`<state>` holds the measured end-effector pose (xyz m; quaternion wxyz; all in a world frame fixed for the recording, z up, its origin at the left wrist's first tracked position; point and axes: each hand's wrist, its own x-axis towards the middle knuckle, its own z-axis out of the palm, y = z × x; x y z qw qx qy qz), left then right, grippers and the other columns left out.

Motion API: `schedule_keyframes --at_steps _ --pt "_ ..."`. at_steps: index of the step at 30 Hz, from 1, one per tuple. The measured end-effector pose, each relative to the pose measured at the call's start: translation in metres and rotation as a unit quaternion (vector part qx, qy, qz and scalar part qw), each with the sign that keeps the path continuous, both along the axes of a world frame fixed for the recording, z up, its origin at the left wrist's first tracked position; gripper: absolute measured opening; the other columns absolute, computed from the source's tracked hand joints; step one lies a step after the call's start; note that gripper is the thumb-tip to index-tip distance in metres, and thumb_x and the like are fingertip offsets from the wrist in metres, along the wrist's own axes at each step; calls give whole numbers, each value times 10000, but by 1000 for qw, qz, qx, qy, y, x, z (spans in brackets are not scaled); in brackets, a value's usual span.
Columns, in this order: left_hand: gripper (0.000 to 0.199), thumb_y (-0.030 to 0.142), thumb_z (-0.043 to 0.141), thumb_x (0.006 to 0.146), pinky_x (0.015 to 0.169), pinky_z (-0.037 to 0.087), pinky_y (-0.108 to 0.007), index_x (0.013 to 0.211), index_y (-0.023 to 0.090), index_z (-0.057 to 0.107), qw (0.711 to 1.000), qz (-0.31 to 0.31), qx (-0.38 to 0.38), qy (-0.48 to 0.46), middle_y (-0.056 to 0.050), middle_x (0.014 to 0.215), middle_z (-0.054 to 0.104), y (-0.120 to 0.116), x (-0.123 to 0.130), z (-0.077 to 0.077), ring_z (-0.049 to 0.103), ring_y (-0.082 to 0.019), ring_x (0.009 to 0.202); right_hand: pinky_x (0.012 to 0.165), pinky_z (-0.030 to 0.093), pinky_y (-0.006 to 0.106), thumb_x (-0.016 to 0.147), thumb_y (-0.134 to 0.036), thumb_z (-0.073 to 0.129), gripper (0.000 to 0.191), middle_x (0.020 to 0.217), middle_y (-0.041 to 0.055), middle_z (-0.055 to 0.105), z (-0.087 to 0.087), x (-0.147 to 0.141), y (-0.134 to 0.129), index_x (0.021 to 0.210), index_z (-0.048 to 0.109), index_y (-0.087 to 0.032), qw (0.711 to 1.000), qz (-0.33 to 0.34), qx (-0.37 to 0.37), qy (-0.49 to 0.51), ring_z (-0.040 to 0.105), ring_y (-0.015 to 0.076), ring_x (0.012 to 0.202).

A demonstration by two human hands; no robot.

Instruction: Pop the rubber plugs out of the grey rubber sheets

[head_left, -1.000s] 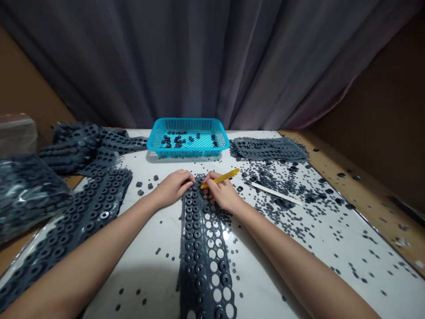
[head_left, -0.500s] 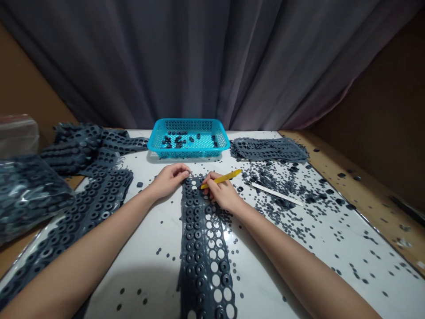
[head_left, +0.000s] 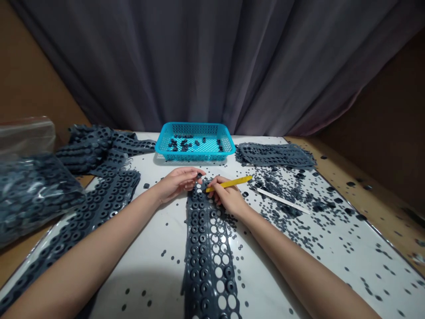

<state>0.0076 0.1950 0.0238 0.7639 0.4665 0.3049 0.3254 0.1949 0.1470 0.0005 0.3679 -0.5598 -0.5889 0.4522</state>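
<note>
- Well left of the blue basket (head_left: 195,156), here's a clear bag (head_left: 36,195) of dark pieces, no brand or label readable on it.
- Next in, left and on the near side of the basket, a ring-studded sheet (head_left: 102,210) lies flat.
- Now the left hand (head_left: 179,182), on the basket's near side: its grip is pinched nearly closed on a small black piece (head_left: 199,176).
- Just below the basket, the strip (head_left: 208,248) runs toward us, rings in its left columns, mostly bare holes in its right. Looks like rings being worked out of it; next, I'd judge, calls for setting that pinched piece down off the strip.
- Near side, rightward of the basket's middle, the right hand (head_left: 229,193): grip closed round a yellow tool (head_left: 237,181), tip over the strip's far end.
- Farther right of the basket, a white stick (head_left: 282,200) lies among scattered discs (head_left: 289,212) on the bench (head_left: 152,230). No writing legible anywhere.
</note>
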Motion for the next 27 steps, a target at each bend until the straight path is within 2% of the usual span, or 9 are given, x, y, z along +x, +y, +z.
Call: schedule_keyframes --at_steps 8,11,14,18,22,24,27 --pt "314 367 714 735 465 268 -153 875 90 670 999 -12 -34 -32 -30 671 595 0 -1 -2 365 -29 478 616 408 250 895 -341 435 220 701 -10 604 10 3 0 788 556 -192 992 34 106 -58 523 128 606" --pt "264 315 654 761 451 309 -167 915 101 655 999 -5 -38 -24 -49 729 612 2 -2 -2 404 -47 487 578 412 243 884 -373 452 221 737 -1 631 8 4 2 809 559 -194 996 8 91 -18 526 124 586" --pt "256 235 567 695 441 354 -197 917 123 628 998 27 -53 -14 -67 808 609 5 -3 0 492 -102 559 484 397 227 844 -354 472 196 646 -11 607 6 1 3 743 525 -196 998 -25 42 50 496 113 494" --pt "195 240 467 607 459 367 -225 753 148 556 995 82 7 60 -37 710 536 8 -2 1 478 -124 564 415 371 209 804 -298 456 190 535 -24 562 3 -4 2 641 462 -201 996 -38 2 82 466 100 414" --pt "99 208 520 622 501 339 -222 684 148 570 983 82 88 139 7 610 487 5 1 -2 415 -105 540 415 374 209 823 -303 446 201 556 -22 581 0 -5 0 649 463 -204 998 -30 14 45 483 102 426" --pt "82 187 556 649 538 347 -228 700 151 608 948 43 221 226 5 636 522 1 1 -4 442 -117 586 433 380 215 838 -309 443 210 556 -27 574 1 -5 -1 658 468 -206 999 -24 23 21 487 105 437" --pt "102 168 544 701 616 384 -251 756 164 630 831 -34 440 340 -1 700 556 -3 1 -5 495 -138 653 492 384 230 861 -297 430 245 536 -35 529 4 -6 -2 633 440 -208 998 -6 56 -30 488 114 476"
